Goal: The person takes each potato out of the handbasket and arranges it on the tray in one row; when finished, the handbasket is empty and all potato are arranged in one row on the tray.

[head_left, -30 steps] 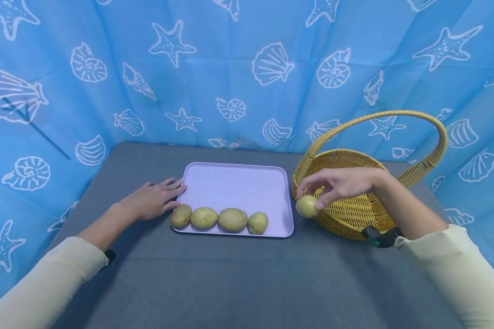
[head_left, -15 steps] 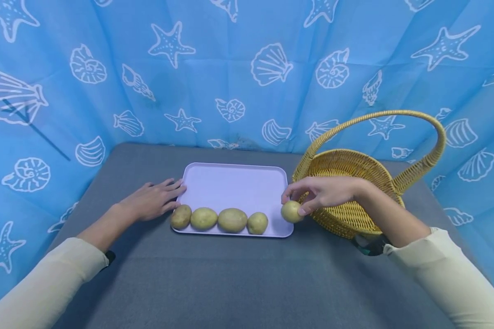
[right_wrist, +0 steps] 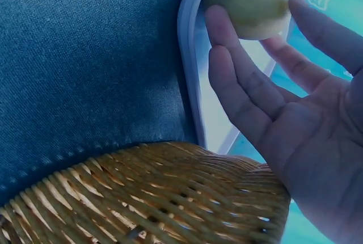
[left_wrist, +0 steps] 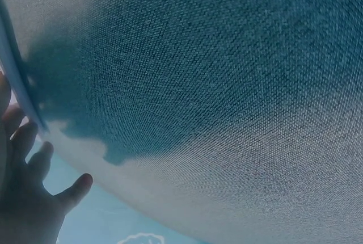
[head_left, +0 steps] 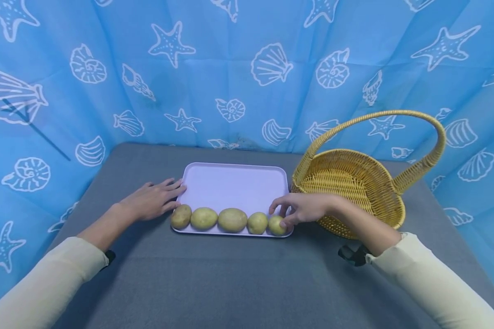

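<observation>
Along the near edge of the lilac tray (head_left: pixel 230 187) lies a row of several potatoes (head_left: pixel 232 220). My right hand (head_left: pixel 302 208) holds the small round potato (head_left: pixel 276 225) at the row's right end, down in the tray's near right corner. In the right wrist view, thumb and fingers stand around this potato (right_wrist: pixel 252 5). My left hand (head_left: pixel 154 201) rests at the tray's left edge, fingers spread and fingertips on the rim. The left wrist view shows the left hand (left_wrist: pixel 31 193) at its lower left, beside the tray's edge.
A yellow wicker basket (head_left: pixel 380 192) with a tall arched handle (head_left: pixel 391 113) stands right of the tray, under the right forearm. Grey cloth (head_left: pixel 214 283) covers the table. A blue curtain (head_left: pixel 214 82) with shell and starfish prints hangs behind and at both sides.
My right hand has carried the small potato left and down from beside the basket into the tray, at the row's right end. The left hand has stayed at the tray's left edge.
</observation>
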Demonstrator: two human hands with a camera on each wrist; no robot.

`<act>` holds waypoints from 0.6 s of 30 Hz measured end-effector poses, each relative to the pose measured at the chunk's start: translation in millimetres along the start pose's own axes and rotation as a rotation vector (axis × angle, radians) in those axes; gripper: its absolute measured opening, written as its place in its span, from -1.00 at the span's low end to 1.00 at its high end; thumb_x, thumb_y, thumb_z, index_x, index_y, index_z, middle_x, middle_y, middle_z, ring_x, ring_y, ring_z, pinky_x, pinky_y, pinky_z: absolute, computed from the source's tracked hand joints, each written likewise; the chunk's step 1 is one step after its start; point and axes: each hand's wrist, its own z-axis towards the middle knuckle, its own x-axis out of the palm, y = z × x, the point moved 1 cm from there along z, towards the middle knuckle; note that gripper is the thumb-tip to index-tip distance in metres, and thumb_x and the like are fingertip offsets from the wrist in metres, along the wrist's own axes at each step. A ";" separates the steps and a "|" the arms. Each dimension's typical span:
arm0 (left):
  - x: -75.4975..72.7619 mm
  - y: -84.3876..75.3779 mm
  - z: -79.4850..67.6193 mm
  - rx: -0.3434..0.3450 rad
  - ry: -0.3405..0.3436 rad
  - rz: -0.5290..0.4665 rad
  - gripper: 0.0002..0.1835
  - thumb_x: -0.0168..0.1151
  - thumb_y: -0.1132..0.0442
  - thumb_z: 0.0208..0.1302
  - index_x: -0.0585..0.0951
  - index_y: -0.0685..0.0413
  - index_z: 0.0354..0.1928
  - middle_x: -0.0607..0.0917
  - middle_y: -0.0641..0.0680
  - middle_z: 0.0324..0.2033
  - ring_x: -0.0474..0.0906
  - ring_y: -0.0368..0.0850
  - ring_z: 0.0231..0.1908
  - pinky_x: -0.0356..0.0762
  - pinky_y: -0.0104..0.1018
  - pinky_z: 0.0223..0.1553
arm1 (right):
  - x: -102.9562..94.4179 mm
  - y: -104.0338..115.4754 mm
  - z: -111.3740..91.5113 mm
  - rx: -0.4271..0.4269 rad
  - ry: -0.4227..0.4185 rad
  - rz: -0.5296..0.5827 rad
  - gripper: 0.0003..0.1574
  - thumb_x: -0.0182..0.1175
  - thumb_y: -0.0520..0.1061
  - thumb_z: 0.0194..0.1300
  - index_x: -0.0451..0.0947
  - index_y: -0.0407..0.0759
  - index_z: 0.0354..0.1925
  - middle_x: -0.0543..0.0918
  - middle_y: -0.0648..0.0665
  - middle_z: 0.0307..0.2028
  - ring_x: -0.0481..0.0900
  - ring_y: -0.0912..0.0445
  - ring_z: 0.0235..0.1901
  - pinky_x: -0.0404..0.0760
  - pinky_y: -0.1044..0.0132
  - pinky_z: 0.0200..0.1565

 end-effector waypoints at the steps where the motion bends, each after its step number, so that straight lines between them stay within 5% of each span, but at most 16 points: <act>1: -0.2 -0.1 0.1 -0.002 0.001 0.000 -0.38 -0.04 -0.02 0.55 0.23 0.08 0.51 0.19 0.20 0.50 0.05 0.28 0.47 0.08 0.49 0.28 | 0.6 -0.2 0.4 -0.001 -0.005 -0.002 -0.53 0.24 -0.16 0.37 0.44 -0.21 0.20 0.64 -0.17 -0.07 0.70 0.10 -0.24 0.60 0.16 -0.01; 10: -0.4 -1.2 0.6 0.001 0.006 0.006 -0.38 -0.06 -0.05 0.56 0.22 0.07 0.52 0.18 0.19 0.50 0.04 0.28 0.47 0.08 0.48 0.28 | -0.4 0.5 -4.7 0.000 -0.022 -0.064 -0.46 0.25 -0.04 0.37 0.45 -0.20 0.24 0.64 -0.19 0.02 0.61 -0.03 0.02 0.55 0.04 0.09; 18: -0.2 -1.7 3.8 0.011 -0.002 0.015 -0.37 -0.06 -0.07 0.56 0.22 0.04 0.52 0.19 0.16 0.50 0.05 0.27 0.48 0.08 0.49 0.28 | -13.0 7.7 -42.8 -0.036 -0.111 -0.009 -0.47 0.18 -0.02 0.45 0.43 -0.21 0.28 0.64 -0.11 -0.06 0.60 0.02 -0.08 0.58 0.18 -0.03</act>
